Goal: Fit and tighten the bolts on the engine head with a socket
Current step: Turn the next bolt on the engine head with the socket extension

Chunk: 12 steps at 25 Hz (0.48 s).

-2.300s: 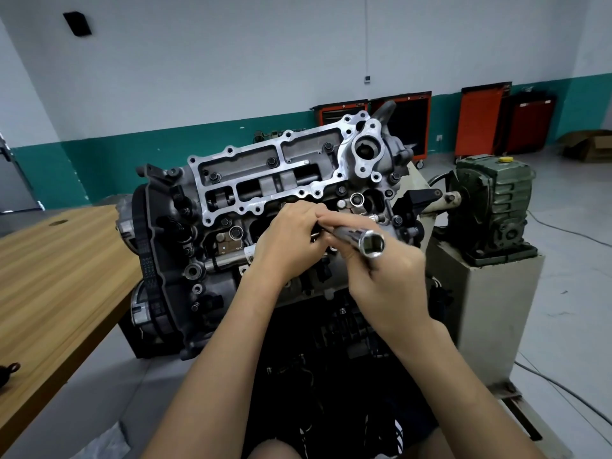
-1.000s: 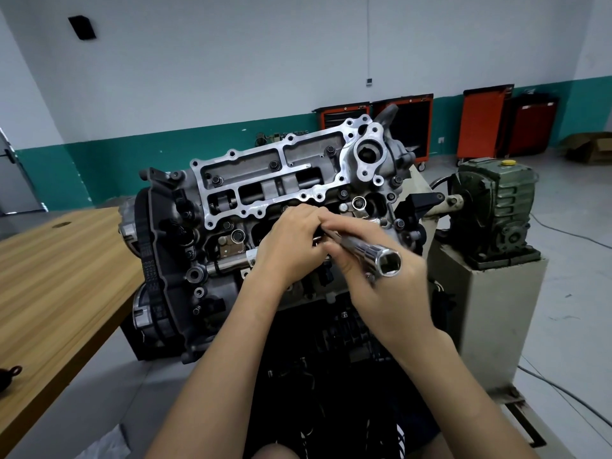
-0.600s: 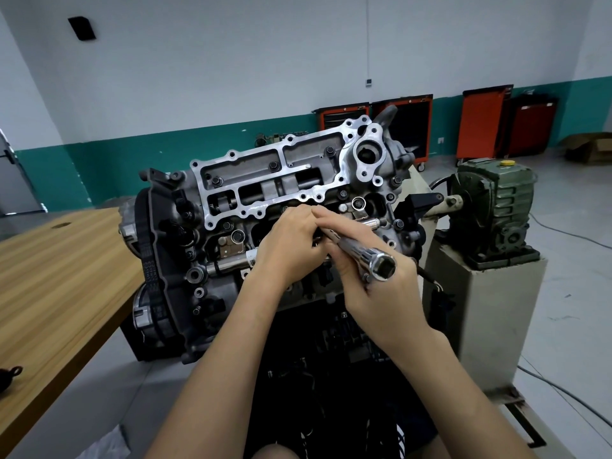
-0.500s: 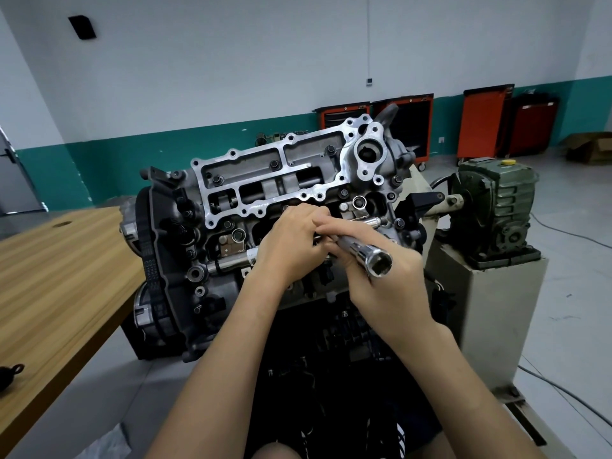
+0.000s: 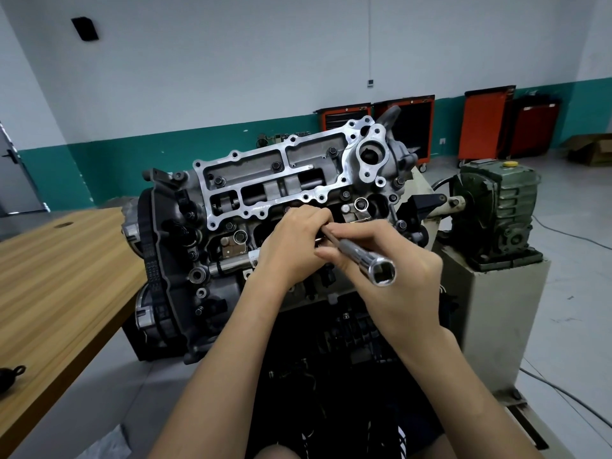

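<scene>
The engine head, grey aluminium with several dark bolts in it, stands tilted toward me on a stand. A long chrome socket extension points from the head's lower middle back toward me, its square drive end open to the camera. My right hand grips the shaft of this tool from below. My left hand has its fingers curled round the tool's far tip against the head. The bolt under the tip is hidden by my fingers.
A wooden table runs along the left, a small black object at its near edge. A green gearbox sits on a beige pedestal to the right. Orange tool cabinets line the back wall.
The socket tool's near end has swung slightly up and down in my right hand. Both hands stay at the same spot on the head.
</scene>
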### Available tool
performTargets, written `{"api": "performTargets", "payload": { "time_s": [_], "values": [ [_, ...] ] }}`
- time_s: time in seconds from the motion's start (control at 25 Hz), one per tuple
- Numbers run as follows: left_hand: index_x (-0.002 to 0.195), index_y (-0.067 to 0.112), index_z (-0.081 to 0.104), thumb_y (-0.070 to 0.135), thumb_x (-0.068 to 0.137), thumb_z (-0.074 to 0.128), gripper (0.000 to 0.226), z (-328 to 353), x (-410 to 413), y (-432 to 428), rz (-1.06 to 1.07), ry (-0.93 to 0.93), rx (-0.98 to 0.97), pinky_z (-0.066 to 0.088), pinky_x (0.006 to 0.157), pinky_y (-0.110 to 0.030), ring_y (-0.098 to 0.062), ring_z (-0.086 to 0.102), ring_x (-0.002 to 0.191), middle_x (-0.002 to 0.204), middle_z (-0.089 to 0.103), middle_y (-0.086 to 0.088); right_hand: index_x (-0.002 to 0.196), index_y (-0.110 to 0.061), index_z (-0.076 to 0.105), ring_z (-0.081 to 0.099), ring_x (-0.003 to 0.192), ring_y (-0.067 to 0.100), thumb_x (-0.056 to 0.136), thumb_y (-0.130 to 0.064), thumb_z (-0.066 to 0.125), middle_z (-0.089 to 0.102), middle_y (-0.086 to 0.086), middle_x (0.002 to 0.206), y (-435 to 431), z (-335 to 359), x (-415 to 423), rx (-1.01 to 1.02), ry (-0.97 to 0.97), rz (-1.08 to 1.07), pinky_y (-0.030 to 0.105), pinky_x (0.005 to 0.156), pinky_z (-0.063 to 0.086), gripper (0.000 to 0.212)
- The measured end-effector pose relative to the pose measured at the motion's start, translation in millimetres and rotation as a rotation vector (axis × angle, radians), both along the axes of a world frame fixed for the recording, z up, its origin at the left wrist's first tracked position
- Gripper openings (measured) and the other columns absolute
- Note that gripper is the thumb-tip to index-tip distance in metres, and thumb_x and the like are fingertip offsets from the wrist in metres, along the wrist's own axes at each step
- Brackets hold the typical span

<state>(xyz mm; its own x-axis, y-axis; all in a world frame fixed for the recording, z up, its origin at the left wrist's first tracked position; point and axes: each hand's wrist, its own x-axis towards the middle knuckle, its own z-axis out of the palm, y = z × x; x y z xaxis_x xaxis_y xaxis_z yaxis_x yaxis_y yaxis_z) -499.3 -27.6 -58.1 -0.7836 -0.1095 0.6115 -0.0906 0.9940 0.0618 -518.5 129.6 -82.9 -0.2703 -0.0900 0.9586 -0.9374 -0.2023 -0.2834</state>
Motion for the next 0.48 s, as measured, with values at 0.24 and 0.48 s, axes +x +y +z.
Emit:
{"api": "performTargets", "payload": {
  "time_s": [0.24,0.48],
  "values": [
    [0.089,0.011,0.054,0.018,0.081,0.051,0.011,0.3,1.7,2.4,-0.004,0.006,0.031,0.03,0.067,-0.023,-0.016,0.044,0.088,0.089,0.053,0.003,0.101,0.001,0.071,0.07,0.083,0.018,0.077,0.004,0.077,0.074,0.008,0.097,-1.6,1.9,-1.6,0.087,0.051,0.023,0.024,0.076,0.055,0.025],
    [0.083,0.019,0.052,0.017,0.079,0.052,0.005,0.1,3.2,1.6,-0.044,0.048,0.082,0.031,0.066,-0.016,-0.005,0.038,0.083,0.086,0.05,0.013,0.108,0.005,0.068,0.068,0.098,0.015,0.081,0.012,0.07,0.071,0.008,0.107,-2.5,-2.7,6.3,0.072,0.056,0.035,0.027,0.087,0.055,0.029]
  ]
}}
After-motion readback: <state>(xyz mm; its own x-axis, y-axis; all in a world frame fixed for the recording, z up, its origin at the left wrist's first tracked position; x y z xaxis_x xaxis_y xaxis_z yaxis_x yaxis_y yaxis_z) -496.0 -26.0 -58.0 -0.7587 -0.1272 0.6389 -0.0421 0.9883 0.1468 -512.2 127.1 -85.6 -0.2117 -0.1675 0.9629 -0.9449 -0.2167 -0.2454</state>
